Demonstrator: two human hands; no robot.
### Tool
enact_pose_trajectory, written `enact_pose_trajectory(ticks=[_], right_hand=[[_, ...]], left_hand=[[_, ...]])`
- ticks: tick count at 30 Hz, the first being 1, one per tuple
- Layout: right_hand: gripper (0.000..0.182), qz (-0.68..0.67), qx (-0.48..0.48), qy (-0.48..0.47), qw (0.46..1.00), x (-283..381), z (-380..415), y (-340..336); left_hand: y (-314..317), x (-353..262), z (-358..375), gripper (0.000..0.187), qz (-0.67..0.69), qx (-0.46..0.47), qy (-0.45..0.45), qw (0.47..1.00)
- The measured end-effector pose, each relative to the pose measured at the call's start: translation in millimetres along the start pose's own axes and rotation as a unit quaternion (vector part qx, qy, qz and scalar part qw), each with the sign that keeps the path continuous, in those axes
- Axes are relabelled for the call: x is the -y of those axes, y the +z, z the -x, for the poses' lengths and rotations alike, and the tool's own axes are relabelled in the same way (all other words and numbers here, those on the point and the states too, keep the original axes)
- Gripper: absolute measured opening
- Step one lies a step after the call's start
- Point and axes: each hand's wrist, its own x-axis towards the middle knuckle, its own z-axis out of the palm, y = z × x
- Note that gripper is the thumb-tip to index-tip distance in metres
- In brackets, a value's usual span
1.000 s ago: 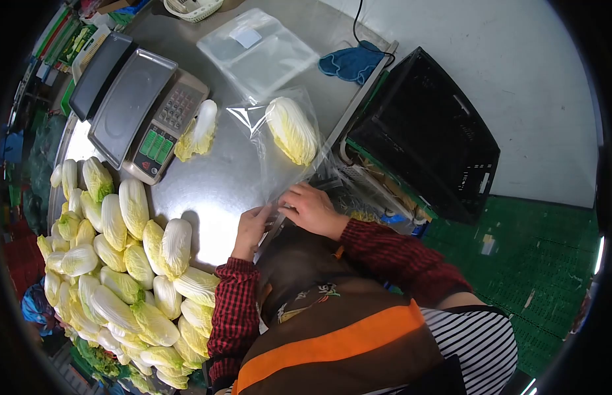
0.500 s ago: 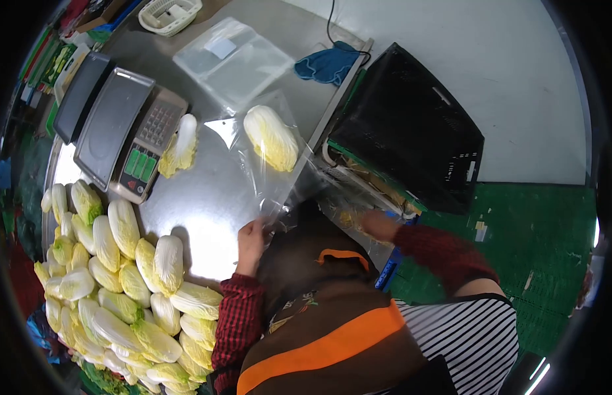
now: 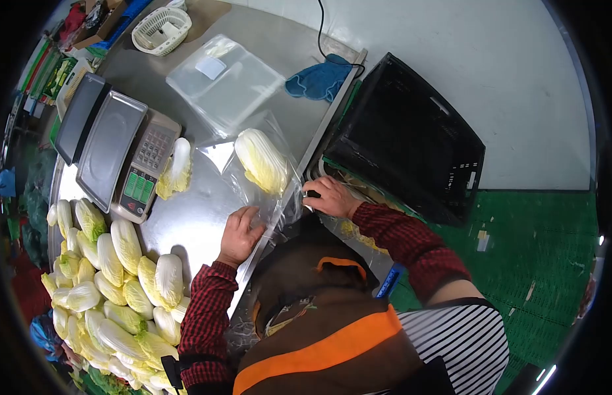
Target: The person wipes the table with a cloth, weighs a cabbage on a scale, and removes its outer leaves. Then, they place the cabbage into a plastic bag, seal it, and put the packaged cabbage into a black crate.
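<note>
The left hand lies flat, fingers spread, pressing the open end of the clear bag onto the steel table. The bag holds one napa cabbage, which sits at about 1 o'clock from that hand, near the table's right edge. The right hand, at 3 o'clock from the left, is curled over a small dark object at the table edge — the fingers look closed around it, but what it is cannot be made out.

To do this step well, the left palm should keep the film smooth and taut, with the mouth of the bag free of wrinkles and the cabbage pushed well clear of the opening, so nothing leafy gets trapped in the closure.

Hard to read: the bag's mouth itself — clear film on shiny metal, partly under the hand and hidden by the apron. The space below the table edge by the black crate is shadowed. The scale display is too small to read, and the cabbage pile at 8 o'clock is cut off by the frame.
</note>
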Motion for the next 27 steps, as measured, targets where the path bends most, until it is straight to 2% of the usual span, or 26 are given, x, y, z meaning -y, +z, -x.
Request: enact_pose_trajectory(ticks=[1, 3, 5, 6, 7, 9, 11, 12, 13, 14, 15, 17, 18, 19, 21, 22, 23, 24, 25, 26, 27], right_hand=[[0.01, -0.011, 0.014, 0.001, 1.0, 1, -3, -5], [0.009, -0.028, -0.005, -0.005, 1.0, 6, -12, -26], [0.008, -0.111, -0.102, 0.096, 0.984, 17, -28, -56], [0.007, -0.149, -0.148, 0.102, 0.972, 23, -39, -73], [0.007, -0.151, -0.148, 0.096, 0.973, 24, -52, -88], [0.007, -0.229, -0.175, 0.03, 0.957, 27, -75, -112], [0.009, -0.257, -0.201, 0.009, 0.945, 32, -98, -116], [0.014, -0.369, -0.152, 0.173, 0.901, 34, -103, -115], [0.022, -0.463, -0.095, 0.33, 0.817, 35, -108, -113], [0.027, -0.37, -0.119, 0.295, 0.873, 23, -114, -95], [0.027, -0.37, -0.114, 0.294, 0.874, 15, -119, -89], [0.028, -0.382, 0.112, 0.451, 0.799, 4, -124, -78], [0.029, -0.385, 0.189, 0.463, 0.776, -5, -119, -64], [0.029, -0.384, 0.198, 0.461, 0.775, -5, -119, -59], [0.025, -0.298, 0.365, 0.383, 0.794, -6, -116, -49], [0.025, -0.218, 0.33, 0.309, 0.865, -9, -113, -39], [0.025, -0.218, 0.336, 0.307, 0.864, -18, -106, -39], [0.033, -0.229, 0.302, 0.256, 0.889, -18, -114, -54], [0.045, -0.24, 0.266, 0.204, 0.911, -21, -119, -63], [0.069, -0.195, 0.27, 0.064, 0.941, -33, -121, -61], [0.069, -0.198, 0.269, 0.062, 0.941, -34, -125, -58]], left_hand=[[-7, -2, -3, 0.014, -0.001, 0.0, -0.002, 1.0], [-22, -5, -10, 0.016, 0.075, -0.036, -0.078, 0.994], [-46, -16, -23, 0.014, 0.123, -0.134, -0.159, 0.97], [-58, -19, -30, 0.014, 0.162, -0.176, -0.17, 0.956], [-70, -22, -36, 0.015, 0.2, -0.216, -0.178, 0.939], [-81, -27, -45, 0.012, 0.146, -0.213, -0.15, 0.954], [-73, -34, -52, 0.01, 0.355, -0.293, -0.282, 0.842], [-70, -35, -58, 0.014, 0.321, -0.309, -0.33, 0.832], [-65, -39, -65, 0.017, 0.37, -0.332, -0.38, 0.78], [-64, -41, -70, 0.019, 0.372, -0.307, -0.444, 0.755], [-64, -43, -72, 0.021, 0.373, -0.28, -0.506, 0.726], [-39, -23, -44, 0.021, 0.394, -0.256, -0.533, 0.704], [-28, -14, -27, 0.023, 0.395, -0.146, -0.577, 0.7], [-23, -13, -20, 0.027, 0.392, -0.036, -0.612, 0.686], [-15, -23, -20, 0.035, 0.311, 0.03, -0.617, 0.723], [-26, -34, -32, 0.038, 0.245, 0.018, -0.583, 0.775], [-35, -39, -42, 0.043, 0.177, 0.006, -0.543, 0.821], [-35, -32, -40, 0.043, 0.179, 0.005, -0.547, 0.818], [-38, -22, -32, 0.052, 0.149, 0.008, -0.427, 0.892], [-41, -15, -25, 0.062, 0.115, 0.011, -0.296, 0.948], [-46, -11, -22, 0.062, 0.112, 0.013, -0.298, 0.948]])
